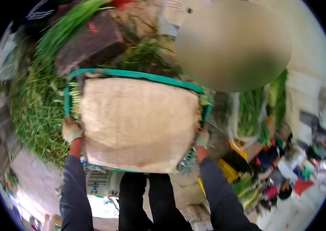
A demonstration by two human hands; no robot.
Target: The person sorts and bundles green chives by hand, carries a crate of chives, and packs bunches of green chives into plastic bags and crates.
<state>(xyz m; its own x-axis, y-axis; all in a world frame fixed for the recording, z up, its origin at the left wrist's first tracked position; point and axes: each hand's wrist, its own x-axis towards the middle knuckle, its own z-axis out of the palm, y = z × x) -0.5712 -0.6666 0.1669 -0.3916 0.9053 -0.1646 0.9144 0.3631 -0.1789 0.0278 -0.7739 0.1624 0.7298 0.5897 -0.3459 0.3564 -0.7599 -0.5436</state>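
Note:
A green plastic crate [143,76] fills the middle of the view, in front of my legs. Over its top lies a beige sheet [139,123], perhaps cardboard or sacking. Pale stalk ends [75,100] show between sheet and rim on the left; the rest of the contents is hidden. My left hand [71,131], in a pale glove, is closed round the crate's left side. On the opposite side my right hand [202,138] grips the crate, its fingers partly hidden behind the edge.
Loose green leaves [36,111] are heaped at left. Long green stalks [70,29] lie across a dark block [89,42]. Bundled greens [249,111] and a yellow crate [228,171] stand at right. Several people [272,184] are at lower right. A blurred oval covers the upper right.

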